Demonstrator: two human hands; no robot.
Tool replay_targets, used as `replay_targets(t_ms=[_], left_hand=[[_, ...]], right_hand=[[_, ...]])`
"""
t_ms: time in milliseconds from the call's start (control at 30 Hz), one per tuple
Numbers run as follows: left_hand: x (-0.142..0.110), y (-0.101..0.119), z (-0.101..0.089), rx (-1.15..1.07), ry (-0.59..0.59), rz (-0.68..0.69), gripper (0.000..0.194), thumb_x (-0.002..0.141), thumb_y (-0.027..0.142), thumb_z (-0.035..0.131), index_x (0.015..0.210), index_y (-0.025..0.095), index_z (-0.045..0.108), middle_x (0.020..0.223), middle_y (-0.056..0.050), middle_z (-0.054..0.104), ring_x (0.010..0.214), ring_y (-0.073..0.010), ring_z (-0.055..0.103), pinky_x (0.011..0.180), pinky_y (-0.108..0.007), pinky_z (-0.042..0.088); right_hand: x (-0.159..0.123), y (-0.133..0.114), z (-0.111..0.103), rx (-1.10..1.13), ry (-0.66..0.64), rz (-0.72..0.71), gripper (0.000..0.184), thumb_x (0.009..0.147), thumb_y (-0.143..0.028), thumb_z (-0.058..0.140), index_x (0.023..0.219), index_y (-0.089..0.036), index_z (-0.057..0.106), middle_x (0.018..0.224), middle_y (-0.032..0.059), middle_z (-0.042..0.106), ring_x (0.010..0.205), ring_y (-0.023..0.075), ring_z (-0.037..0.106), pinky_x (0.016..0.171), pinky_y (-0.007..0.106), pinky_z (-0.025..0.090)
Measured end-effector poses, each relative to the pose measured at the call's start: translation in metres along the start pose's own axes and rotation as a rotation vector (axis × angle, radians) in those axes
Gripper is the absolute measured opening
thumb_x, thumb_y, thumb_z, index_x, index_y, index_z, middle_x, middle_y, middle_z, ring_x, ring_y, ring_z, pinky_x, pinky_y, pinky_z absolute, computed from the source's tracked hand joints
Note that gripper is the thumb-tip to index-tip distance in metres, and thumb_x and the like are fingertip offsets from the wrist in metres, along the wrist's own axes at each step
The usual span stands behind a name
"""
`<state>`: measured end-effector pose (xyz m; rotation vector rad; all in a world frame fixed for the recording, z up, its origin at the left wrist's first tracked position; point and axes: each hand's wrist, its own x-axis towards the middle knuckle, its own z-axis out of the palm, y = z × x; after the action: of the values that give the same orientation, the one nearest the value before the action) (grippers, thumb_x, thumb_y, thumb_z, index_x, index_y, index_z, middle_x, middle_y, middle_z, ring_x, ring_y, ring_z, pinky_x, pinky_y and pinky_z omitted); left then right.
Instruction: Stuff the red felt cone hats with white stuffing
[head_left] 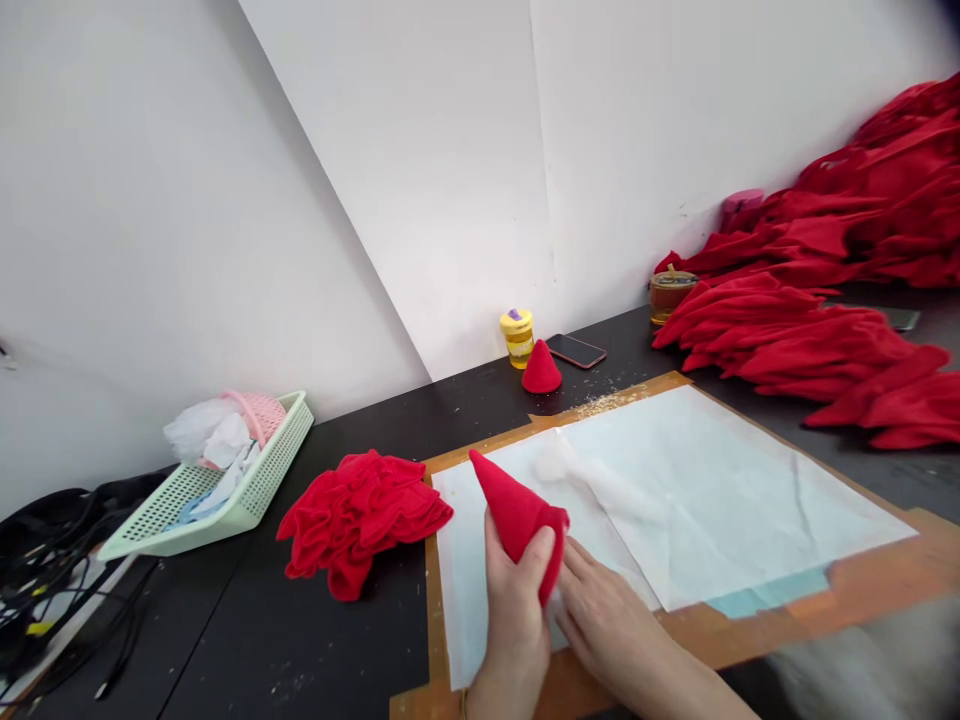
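My left hand (514,600) is wrapped round a red felt cone (514,512), its tip pointing up and to the left. Beside it, my right hand (600,610) has its fingers pressed at the cone's open end, where a bit of white stuffing shows. Both hands hover over white paper sheets (712,490) laid on a brown board (870,580). A strip of white stuffing (592,475) lies on the paper just beyond the cone.
A heap of red felt pieces (360,515) lies left of the board. A big pile of red cones (832,300) fills the right. A finished red cone (541,368), a yellow jar (517,336), a phone (575,350), a green basket (225,480) and cables (45,570) stand around.
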<state>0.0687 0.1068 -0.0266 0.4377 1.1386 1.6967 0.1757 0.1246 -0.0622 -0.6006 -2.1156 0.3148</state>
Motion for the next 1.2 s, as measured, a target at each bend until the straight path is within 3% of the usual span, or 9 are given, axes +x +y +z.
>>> replay_targets(t_ms=[100, 233, 333, 467, 667, 767, 933, 1100, 1200], left_hand=[[0.008, 0.011, -0.006, -0.126, 0.034, -0.037, 0.059, 0.065, 0.031, 0.087, 0.117, 0.019, 0.061, 0.105, -0.006, 0.072, 0.093, -0.0211, 0.071, 0.087, -0.032, 0.059], [0.011, 0.019, -0.011, -0.099, 0.030, -0.087, 0.060, 0.061, 0.035, 0.090, 0.112, 0.017, 0.064, 0.107, -0.008, 0.073, 0.093, -0.0216, 0.070, 0.082, -0.029, 0.058], [0.005, 0.017, -0.008, -0.054, -0.041, -0.108, 0.061, 0.064, 0.037, 0.089, 0.116, 0.017, 0.064, 0.110, -0.010, 0.073, 0.098, -0.0233, 0.070, 0.086, -0.030, 0.057], [0.000, 0.012, -0.001, -0.102, -0.023, -0.156, 0.061, 0.064, 0.036, 0.088, 0.116, 0.018, 0.064, 0.108, -0.007, 0.073, 0.099, -0.0234, 0.070, 0.090, -0.031, 0.057], [0.009, 0.014, -0.001, -0.248, 0.139, -0.192, 0.048, 0.071, 0.032, 0.083, 0.112, 0.014, 0.067, 0.108, -0.009, 0.074, 0.092, -0.0208, 0.071, 0.085, -0.030, 0.059], [0.015, 0.020, -0.003, -0.327, 0.200, -0.223, 0.033, 0.075, 0.032, 0.077, 0.101, 0.013, 0.070, 0.095, -0.007, 0.075, 0.075, -0.0165, 0.070, 0.073, -0.026, 0.059], [0.010, 0.022, 0.002, -0.404, 0.137, -0.300, 0.028, 0.076, 0.034, 0.078, 0.089, 0.011, 0.070, 0.079, -0.005, 0.073, 0.068, -0.0152, 0.068, 0.074, -0.026, 0.058], [0.001, 0.014, 0.000, -0.425, 0.144, -0.308, 0.028, 0.071, 0.030, 0.082, 0.088, 0.010, 0.070, 0.086, -0.010, 0.074, 0.076, -0.0193, 0.070, 0.078, -0.030, 0.059], [0.000, 0.011, -0.003, -0.411, 0.158, -0.273, 0.031, 0.071, 0.031, 0.081, 0.091, 0.010, 0.071, 0.090, -0.011, 0.074, 0.081, -0.0206, 0.071, 0.080, -0.030, 0.059]], right_hand=[[-0.007, 0.000, -0.014, 0.085, 0.037, 0.073, 0.047, 0.096, -0.007, 0.046, 0.139, -0.024, 0.053, 0.139, 0.0126, 0.062, 0.120, 0.0245, 0.066, 0.090, 0.036, 0.063], [0.003, 0.006, -0.027, 0.175, 0.200, 0.193, 0.049, 0.097, -0.012, 0.056, 0.142, -0.028, 0.046, 0.143, 0.0149, 0.053, 0.079, 0.0136, 0.066, 0.061, 0.025, 0.059], [0.024, 0.013, -0.026, 0.248, 0.087, 0.194, 0.029, 0.090, -0.011, 0.061, 0.117, -0.023, 0.058, 0.107, 0.0064, 0.064, 0.066, 0.0119, 0.056, 0.054, 0.023, 0.050], [0.040, 0.019, -0.019, 0.022, 0.171, 0.061, 0.026, 0.081, 0.003, 0.044, 0.072, -0.022, 0.043, 0.066, -0.0027, 0.046, 0.061, 0.0133, 0.048, 0.054, 0.024, 0.037], [0.021, 0.015, -0.035, 0.070, 0.228, 0.157, 0.030, 0.093, -0.003, 0.048, 0.115, -0.021, 0.055, 0.118, 0.0098, 0.062, 0.088, 0.0154, 0.063, 0.069, 0.025, 0.053], [0.000, 0.003, -0.043, 0.061, 0.269, 0.130, 0.023, 0.096, -0.002, 0.051, 0.109, -0.021, 0.057, 0.101, 0.0067, 0.065, 0.082, 0.0145, 0.064, 0.070, 0.024, 0.054], [-0.010, -0.018, -0.024, -0.008, 0.075, -0.026, 0.030, 0.099, -0.005, 0.047, 0.125, -0.014, 0.059, 0.103, 0.0104, 0.072, 0.082, 0.0197, 0.067, 0.069, 0.031, 0.059], [0.007, -0.024, -0.006, -0.045, 0.087, -0.089, 0.034, 0.093, -0.001, 0.043, 0.122, -0.008, 0.059, 0.109, 0.0160, 0.073, 0.109, 0.0301, 0.067, 0.100, 0.049, 0.058], [0.008, -0.024, -0.005, 0.015, -0.034, -0.073, 0.039, 0.091, -0.002, 0.043, 0.127, -0.007, 0.056, 0.121, 0.0188, 0.069, 0.123, 0.0312, 0.063, 0.110, 0.052, 0.052]])
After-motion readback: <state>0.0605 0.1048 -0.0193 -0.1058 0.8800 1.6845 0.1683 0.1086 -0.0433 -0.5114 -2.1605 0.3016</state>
